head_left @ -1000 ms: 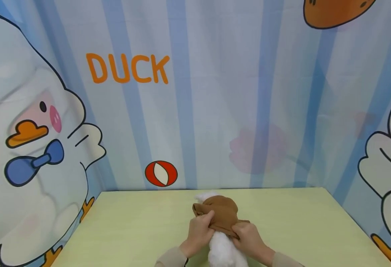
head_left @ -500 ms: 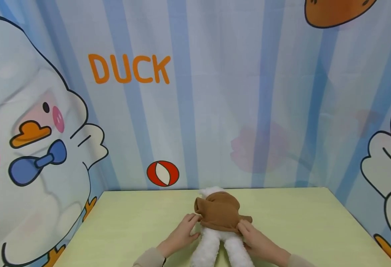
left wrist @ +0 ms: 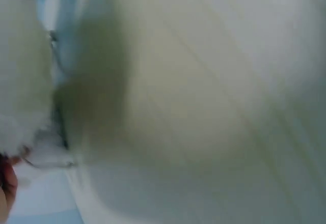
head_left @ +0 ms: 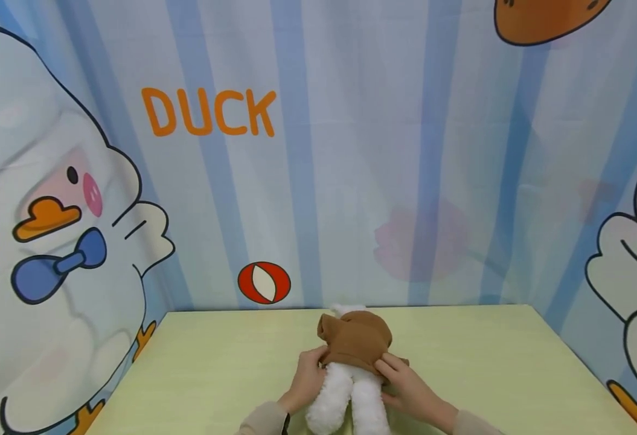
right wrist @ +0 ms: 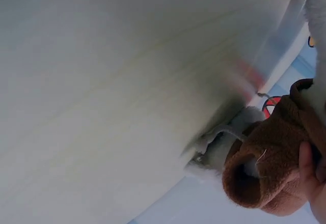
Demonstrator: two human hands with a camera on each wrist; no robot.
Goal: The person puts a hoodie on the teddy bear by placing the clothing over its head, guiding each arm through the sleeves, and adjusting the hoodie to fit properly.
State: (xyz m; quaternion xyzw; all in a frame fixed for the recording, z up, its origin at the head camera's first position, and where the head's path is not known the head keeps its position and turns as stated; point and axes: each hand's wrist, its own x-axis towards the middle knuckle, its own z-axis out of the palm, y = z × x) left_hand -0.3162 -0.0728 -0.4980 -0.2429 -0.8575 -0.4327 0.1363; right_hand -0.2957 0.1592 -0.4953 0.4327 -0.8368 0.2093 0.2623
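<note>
The white plush toy lies on the bench, its long axis running roughly 12 to 6 o'clock, legs toward the person. The left hand meets the hem of its brown garment at 8 o'clock, the right hand at 4, about equally near. Fingers touch the cloth on both sides; whether either grip is pinching, I cannot tell.
</note>
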